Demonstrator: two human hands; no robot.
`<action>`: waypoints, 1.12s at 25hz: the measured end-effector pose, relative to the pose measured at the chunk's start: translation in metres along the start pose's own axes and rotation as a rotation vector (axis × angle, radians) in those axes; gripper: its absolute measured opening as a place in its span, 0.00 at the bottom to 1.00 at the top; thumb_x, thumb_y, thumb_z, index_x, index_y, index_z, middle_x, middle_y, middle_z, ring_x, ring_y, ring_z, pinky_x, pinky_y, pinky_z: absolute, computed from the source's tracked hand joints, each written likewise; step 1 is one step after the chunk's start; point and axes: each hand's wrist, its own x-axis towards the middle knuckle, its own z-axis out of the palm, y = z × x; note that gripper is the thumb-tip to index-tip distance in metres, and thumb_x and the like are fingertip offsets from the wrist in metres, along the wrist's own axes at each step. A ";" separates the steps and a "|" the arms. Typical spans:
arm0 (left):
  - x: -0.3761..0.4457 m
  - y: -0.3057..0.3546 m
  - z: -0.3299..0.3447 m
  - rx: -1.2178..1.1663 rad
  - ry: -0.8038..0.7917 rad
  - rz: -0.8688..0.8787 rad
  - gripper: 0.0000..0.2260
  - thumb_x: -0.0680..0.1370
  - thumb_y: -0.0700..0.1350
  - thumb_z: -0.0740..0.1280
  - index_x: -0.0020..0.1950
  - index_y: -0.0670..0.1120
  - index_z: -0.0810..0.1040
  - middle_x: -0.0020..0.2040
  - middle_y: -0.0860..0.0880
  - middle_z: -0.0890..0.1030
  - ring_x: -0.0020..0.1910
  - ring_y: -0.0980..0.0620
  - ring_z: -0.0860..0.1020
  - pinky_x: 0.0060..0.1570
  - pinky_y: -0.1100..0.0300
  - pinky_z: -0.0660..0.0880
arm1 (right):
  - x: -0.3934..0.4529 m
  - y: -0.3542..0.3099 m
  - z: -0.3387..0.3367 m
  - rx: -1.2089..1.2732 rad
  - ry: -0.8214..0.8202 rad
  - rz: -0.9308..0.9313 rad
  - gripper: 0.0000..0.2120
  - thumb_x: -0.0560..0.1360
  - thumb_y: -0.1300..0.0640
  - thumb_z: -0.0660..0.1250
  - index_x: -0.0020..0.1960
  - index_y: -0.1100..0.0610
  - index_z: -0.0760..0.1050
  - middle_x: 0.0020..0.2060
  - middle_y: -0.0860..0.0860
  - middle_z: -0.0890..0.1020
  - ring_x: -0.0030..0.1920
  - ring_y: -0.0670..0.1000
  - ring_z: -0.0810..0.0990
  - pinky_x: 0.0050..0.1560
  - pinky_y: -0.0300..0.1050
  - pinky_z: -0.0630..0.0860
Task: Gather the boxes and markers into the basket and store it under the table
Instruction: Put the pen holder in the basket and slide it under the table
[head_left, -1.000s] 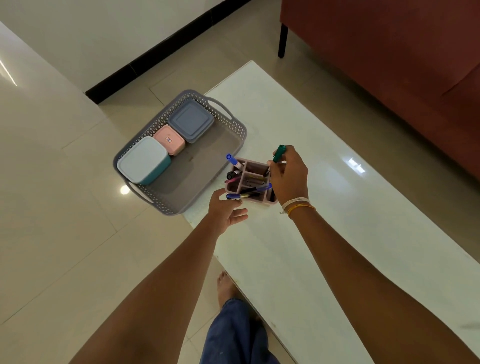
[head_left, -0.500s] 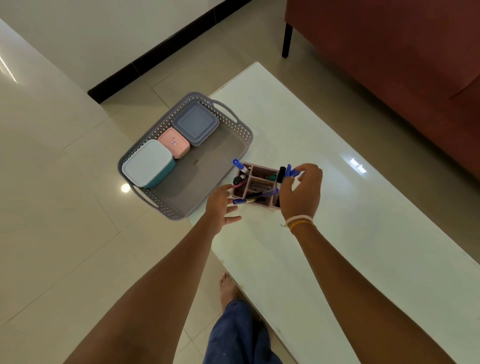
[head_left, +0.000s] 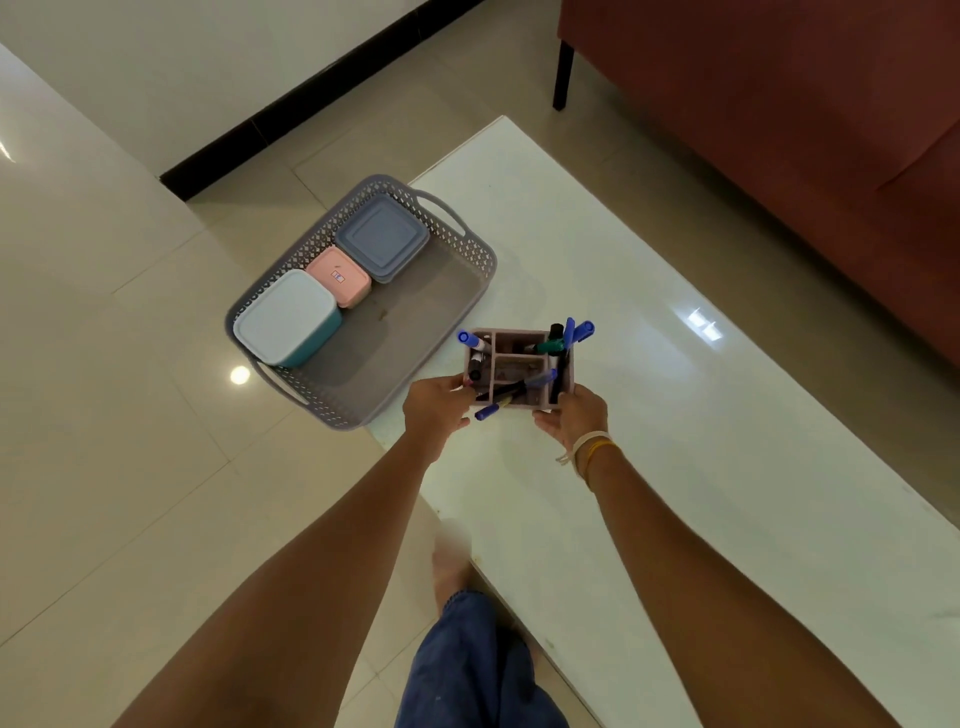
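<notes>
A grey perforated basket sits on the left end of the white table, partly overhanging its edge. Inside it lie a teal box with a pale lid, a small pink box and a flat blue-grey box. To its right is a pink compartment holder with several blue, green and black markers. My left hand grips the holder's near left corner. My right hand grips its near right corner.
A dark red sofa with a black leg stands behind and to the right of the table. Beige floor tiles lie to the left, with a black skirting at the wall. My foot and blue trouser leg are by the table's near edge.
My right hand dropped the last markers into the holder and moved down to its near right corner. My left hand closed on the near left corner.
</notes>
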 end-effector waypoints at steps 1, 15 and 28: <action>-0.005 -0.003 0.005 0.040 0.046 0.084 0.11 0.72 0.44 0.73 0.53 0.43 0.84 0.41 0.45 0.85 0.44 0.45 0.84 0.46 0.49 0.82 | -0.005 0.000 -0.001 -0.037 0.051 -0.058 0.13 0.78 0.66 0.55 0.55 0.62 0.77 0.50 0.60 0.80 0.41 0.60 0.82 0.46 0.50 0.82; -0.010 0.050 -0.089 0.086 0.420 0.391 0.09 0.72 0.46 0.71 0.45 0.41 0.86 0.38 0.42 0.85 0.38 0.46 0.82 0.41 0.58 0.78 | -0.050 -0.076 0.115 -0.467 -0.089 -0.419 0.13 0.77 0.58 0.59 0.55 0.58 0.80 0.48 0.62 0.83 0.46 0.65 0.84 0.51 0.58 0.82; 0.056 0.030 -0.123 0.040 0.198 0.102 0.09 0.76 0.43 0.69 0.37 0.43 0.76 0.34 0.46 0.80 0.33 0.46 0.81 0.44 0.50 0.82 | -0.021 -0.001 0.175 -0.247 -0.159 -0.247 0.16 0.74 0.70 0.61 0.60 0.62 0.74 0.58 0.64 0.79 0.58 0.63 0.80 0.57 0.52 0.80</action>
